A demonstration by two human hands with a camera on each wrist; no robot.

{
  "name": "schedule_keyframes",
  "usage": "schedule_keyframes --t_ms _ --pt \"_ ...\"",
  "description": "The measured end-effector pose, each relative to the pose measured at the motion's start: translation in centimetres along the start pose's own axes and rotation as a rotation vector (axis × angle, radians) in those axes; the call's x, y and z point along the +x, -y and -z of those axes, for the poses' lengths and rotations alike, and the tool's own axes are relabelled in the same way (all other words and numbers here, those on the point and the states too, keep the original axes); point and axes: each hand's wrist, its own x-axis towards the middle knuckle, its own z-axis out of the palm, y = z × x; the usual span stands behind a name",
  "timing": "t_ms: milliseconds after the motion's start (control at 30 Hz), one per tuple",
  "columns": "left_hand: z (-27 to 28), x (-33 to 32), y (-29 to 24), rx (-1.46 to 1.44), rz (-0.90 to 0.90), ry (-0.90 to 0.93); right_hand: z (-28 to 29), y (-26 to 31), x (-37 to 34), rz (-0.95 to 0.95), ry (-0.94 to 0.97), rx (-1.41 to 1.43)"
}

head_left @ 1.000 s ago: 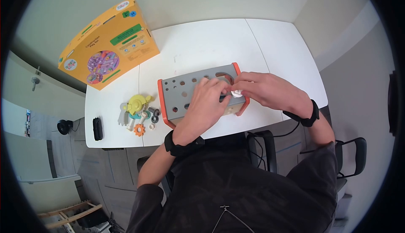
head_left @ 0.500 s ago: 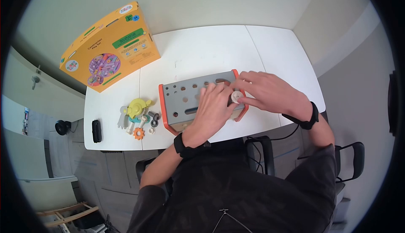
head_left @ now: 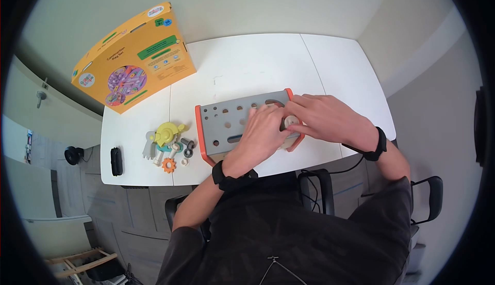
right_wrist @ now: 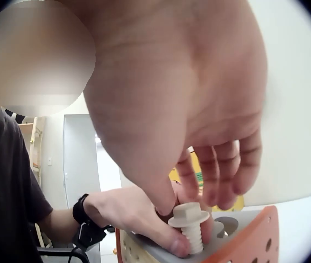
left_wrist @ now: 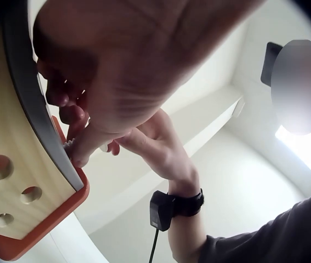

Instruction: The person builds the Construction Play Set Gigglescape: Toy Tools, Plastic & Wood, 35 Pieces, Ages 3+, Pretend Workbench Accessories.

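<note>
A white toy bolt point(right_wrist: 189, 216) with a hex head, wide flange and threaded shaft stands upright at the right end of a toy workbench's grey top point(head_left: 238, 110). My left hand point(head_left: 262, 130) reaches across that top; its thumb point(right_wrist: 176, 245) and a finger pinch the bolt's shaft. From the right, my right hand point(head_left: 330, 117) bends over the bolt, with thumb and fingertips at its head. In the left wrist view, the left hand point(left_wrist: 111, 71) hides most of the bolt. The shaft's lower end is hidden.
Left of the workbench lie a yellow-green toy piece point(head_left: 167, 133), an orange gear point(head_left: 169, 165), grey bolts or nuts point(head_left: 189, 145) and other small pieces. A yellow box point(head_left: 136, 58) stands at the back left. A black case point(head_left: 116, 161) lies near the table's left edge.
My right fingers lifted and spread off the bolt's head half a second ago, then came in around it again. The left hand stays at the bolt.
</note>
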Motion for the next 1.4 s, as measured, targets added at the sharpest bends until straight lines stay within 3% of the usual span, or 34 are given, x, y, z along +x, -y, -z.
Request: schedule_keyframes --t_ms 100,200,300,400,500,600,700,800,900,1000,1100,1200,1300,1400 --pt "-0.1 0.3 0.9 0.036 0.0 0.101 0.0 -0.2 -0.1 0.06 0.016 0.142" --pt "0.7 0.4 0.3 0.007 0.026 0.139 0.0 0.1 0.3 -0.023 0.063 0.155" --pt "0.9 0.2 -0.3 -0.091 0.007 0.074 0.5 1.5 1.5 -0.282 0.291 0.001" --pt "-0.3 0.1 1.0 -0.046 -0.036 -0.009 0.3 0.9 0.5 -0.196 0.164 0.031" --pt "1.0 0.5 0.2 -0.032 0.0 0.144 -0.4 -0.3 -0.3 0.045 -0.034 0.155" --pt "1.3 0.6 0.7 -0.038 0.019 0.205 -0.3 -0.2 -0.1 -0.049 0.058 0.242" --pt "0.8 0.3 0.5 -0.067 0.007 0.118 1.4 1.7 1.7 -0.371 0.393 0.038" --pt "0.0 0.2 0.9 -0.033 0.01 0.056 1.4 1.6 1.3 -0.314 0.338 -0.015" --pt "0.3 0.2 0.7 -0.056 -0.005 0.062 -1.4 -0.6 -0.2 0.0 -0.082 0.159" --pt "0.8 0.3 1.1 -0.04 0.011 0.169 -1.5 -0.6 0.0 -0.059 0.022 0.159" --pt "0.6 0.2 1.0 -0.05 -0.015 0.105 0.3 1.0 1.8 -0.264 0.397 -0.131" --pt "0.2 0.3 0.9 0.006 0.001 0.097 0.9 1.4 1.5 -0.245 0.346 -0.139" --pt "0.1 0.2 1.0 -0.032 -0.013 0.091 -1.5 -0.8 -0.2 0.031 -0.095 0.041" --pt "0.7 0.3 0.9 -0.051 0.014 0.157 -1.1 -0.5 -0.1 -0.05 0.035 0.037"
